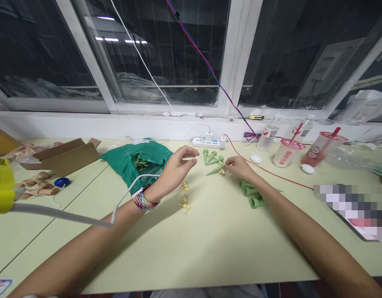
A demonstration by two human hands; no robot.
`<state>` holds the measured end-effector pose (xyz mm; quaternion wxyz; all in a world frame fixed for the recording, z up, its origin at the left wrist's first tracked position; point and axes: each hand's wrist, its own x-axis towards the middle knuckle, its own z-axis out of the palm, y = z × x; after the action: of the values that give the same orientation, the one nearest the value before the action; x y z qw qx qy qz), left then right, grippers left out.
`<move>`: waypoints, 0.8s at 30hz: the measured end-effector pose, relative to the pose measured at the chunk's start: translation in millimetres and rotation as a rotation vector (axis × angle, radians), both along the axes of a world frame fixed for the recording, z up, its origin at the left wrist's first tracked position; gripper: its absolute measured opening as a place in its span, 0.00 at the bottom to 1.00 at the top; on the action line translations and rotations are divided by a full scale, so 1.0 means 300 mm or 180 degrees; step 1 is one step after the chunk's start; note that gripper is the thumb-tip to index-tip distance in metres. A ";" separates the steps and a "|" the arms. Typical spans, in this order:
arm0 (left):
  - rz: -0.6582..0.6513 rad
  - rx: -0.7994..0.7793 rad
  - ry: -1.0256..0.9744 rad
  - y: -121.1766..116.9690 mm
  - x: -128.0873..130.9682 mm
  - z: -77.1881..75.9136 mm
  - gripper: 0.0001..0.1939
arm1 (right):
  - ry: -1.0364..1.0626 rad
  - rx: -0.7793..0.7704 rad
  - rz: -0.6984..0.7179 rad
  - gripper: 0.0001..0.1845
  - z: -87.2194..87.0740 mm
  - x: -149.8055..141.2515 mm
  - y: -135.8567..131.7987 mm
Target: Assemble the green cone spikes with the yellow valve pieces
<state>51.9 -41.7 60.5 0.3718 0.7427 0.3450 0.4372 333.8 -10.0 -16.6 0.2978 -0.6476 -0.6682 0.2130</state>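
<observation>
**Q:** Which hand is nearer the workpiece, and where does that piece lie?

**A:** The right hand [239,167] is nearer. The green plastic cone [215,170] lies on the pale green tabletop [209,248] at the hand's 9 o'clock. Its long axis runs from the wide end at 2 o'clock to the narrow tip at 8 o'clock.

**Q:** State the grip on each side.

**A:** Right: the fingertips [228,163] are curled at the cone's wide end, beside a small yellow plastic fitting [222,171]. Whether they are clenched on either part cannot be determined. Left: the left hand [177,165] is open, fingers extended, grasping nothing, at the cone's 9 o'clock.

**Q:** Containers?

**A:** A green plastic bag [153,159] lies at the left hand's 9 o'clock. Its open mouth shows green pieces [139,162] inside.
</observation>
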 end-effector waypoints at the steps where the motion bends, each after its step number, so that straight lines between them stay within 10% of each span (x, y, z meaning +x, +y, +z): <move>1: -0.0017 -0.0020 -0.0009 -0.001 0.001 -0.001 0.07 | -0.0097 -0.0032 -0.0025 0.12 -0.012 0.001 0.004; 9: -0.0149 -0.0091 -0.0039 0.001 0.001 -0.004 0.06 | -0.1064 -0.0175 -0.0291 0.12 0.004 -0.004 0.006; 16: -0.0165 -0.0113 -0.0045 0.006 -0.001 -0.010 0.06 | -0.1583 0.0837 0.0722 0.18 -0.022 -0.013 0.014; 24: -0.0258 -0.0140 -0.0078 0.011 -0.003 -0.022 0.06 | -0.1788 0.0707 0.0556 0.13 -0.034 -0.008 0.026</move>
<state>51.0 -38.5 53.9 0.4096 0.7423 0.3196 0.4232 331.5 -2.2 -27.0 0.1510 -0.5847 -0.7967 -0.0238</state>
